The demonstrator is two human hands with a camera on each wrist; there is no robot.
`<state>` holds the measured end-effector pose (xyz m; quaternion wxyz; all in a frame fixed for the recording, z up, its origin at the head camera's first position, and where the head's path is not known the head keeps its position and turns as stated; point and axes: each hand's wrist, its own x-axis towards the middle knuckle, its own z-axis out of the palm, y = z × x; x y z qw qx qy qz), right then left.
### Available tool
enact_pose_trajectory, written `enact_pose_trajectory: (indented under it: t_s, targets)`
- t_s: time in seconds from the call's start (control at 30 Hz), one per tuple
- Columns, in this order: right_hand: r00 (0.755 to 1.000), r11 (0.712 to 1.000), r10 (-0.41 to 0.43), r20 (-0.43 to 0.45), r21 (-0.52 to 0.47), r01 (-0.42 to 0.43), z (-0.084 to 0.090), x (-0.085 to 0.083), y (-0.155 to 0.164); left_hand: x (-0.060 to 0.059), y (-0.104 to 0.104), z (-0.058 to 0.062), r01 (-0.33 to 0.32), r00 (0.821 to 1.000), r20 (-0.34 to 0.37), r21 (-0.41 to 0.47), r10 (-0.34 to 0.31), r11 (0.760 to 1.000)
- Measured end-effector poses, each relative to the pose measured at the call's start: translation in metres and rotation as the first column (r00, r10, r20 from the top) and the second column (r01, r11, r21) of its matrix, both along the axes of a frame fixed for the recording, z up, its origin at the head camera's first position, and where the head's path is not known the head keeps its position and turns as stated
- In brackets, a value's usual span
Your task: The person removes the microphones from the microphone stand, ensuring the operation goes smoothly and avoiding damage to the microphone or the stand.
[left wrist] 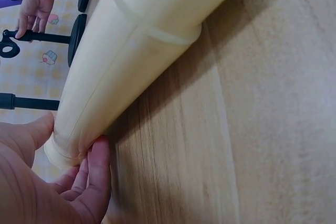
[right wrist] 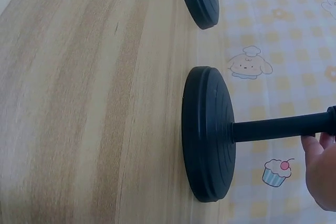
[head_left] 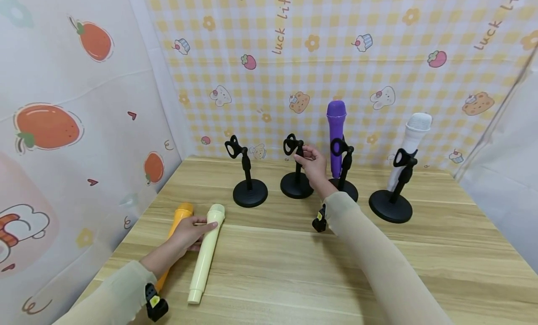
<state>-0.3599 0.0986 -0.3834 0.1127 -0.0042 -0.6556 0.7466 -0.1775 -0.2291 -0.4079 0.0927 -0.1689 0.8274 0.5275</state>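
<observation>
My left hand [head_left: 190,231] grasps cream microphone [head_left: 205,257] near its head; mic lies flat on wooden table [head_left: 294,278], orange microphone [head_left: 178,221] just beside it. Farther out, my right hand [head_left: 313,164] pinches clip of second empty stand [head_left: 296,173], fingers curled round it. Beyond: another empty stand [head_left: 248,175], purple microphone [head_left: 336,133] and white microphone [head_left: 409,150] seated in stands.

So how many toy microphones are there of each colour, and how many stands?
Purple microphone: 1
White microphone: 1
Cream microphone: 1
Orange microphone: 1
Black stands: 4
Total: 8 things, 4 microphones and 4 stands.
</observation>
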Motion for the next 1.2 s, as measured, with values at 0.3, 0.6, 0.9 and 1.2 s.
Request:
enact_pose_trajectory:
  t_s: [0.3, 0.6, 0.9, 1.2]
  targets:
    - [1.0, 1.0, 0.005, -0.001, -0.013, -0.005, -0.0009, -0.0001, -0.0003, 0.0028, 0.0005, 0.0012, -0.004, 1.0, -0.003, 0.001, 0.004, 1.0]
    - [1.0, 1.0, 0.0, 0.008, 0.006, -0.001, 0.0, 0.0011, 0.0001, 0.0007, 0.0001, -0.0003, -0.017, 1.0, 0.007, -0.001, 0.017, 1.0]
    - [1.0, 1.0, 0.001, 0.015, 0.015, -0.001, -0.0003, 0.001, 0.0005, 0.0026, -0.0004, 0.0009, 0.001, 1.0, -0.007, 0.01, 0.0, 1.0]
    - [1.0, 1.0, 0.001, 0.014, 0.003, -0.001, 0.0006, 0.0019, 0.0005, 0.0044, -0.0002, 0.005, -0.003, 1.0, -0.014, 0.017, 0.004, 1.0]
